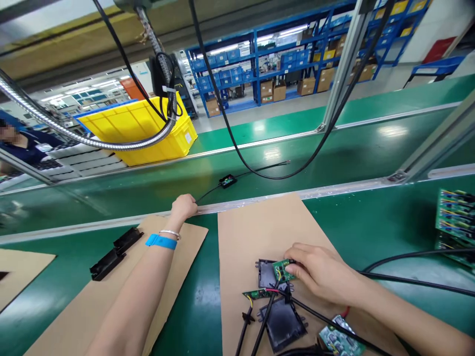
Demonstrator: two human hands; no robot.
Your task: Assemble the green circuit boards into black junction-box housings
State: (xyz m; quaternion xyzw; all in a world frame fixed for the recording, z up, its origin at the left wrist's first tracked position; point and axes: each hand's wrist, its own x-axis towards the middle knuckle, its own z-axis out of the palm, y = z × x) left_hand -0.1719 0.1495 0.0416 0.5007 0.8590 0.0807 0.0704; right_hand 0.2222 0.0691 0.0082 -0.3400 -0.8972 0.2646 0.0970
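Observation:
My left hand reaches out to the metal rail and is closed on the end of a thin black cable. That cable runs to a small black case with a green board lying on the far green belt. Over the near cardboard, my right hand pinches a green circuit board between thumb and fingers. Under that board lies a black plastic housing; a second housing is just below. Another green board with wires sits between them. A further circuit board lies near my right forearm.
Two black plastic parts rest on the left cardboard sheet. Stacked green boards stand at the right edge. A black cable loops down overhead. Beyond are a yellow bin and a person at far left.

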